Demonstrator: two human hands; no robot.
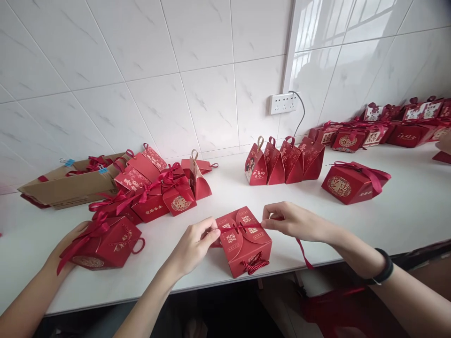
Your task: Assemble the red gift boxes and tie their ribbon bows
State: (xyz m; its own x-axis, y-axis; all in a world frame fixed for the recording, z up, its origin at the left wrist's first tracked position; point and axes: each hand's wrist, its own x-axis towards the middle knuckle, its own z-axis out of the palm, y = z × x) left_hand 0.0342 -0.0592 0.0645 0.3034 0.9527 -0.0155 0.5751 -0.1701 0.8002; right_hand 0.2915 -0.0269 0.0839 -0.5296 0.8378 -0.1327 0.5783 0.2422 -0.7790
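A red gift box (246, 249) with gold lettering and a twisted cord handle sits at the table's front edge. Thin red ribbon (251, 228) runs across its top. At the box's left side, my left hand (197, 241) pinches one end of the ribbon between thumb and fingers. My right hand (291, 219), with a black band on the wrist, pinches the other end at the right side, and a loose tail hangs below it over the table edge.
Another person's hand (70, 239) holds a ribboned red box (109, 244) at the left. Behind are a cardboard box (81, 188), heaped red boxes, upright triangular boxes (294, 162), a ribboned box (354, 183) and a wall socket (283, 103).
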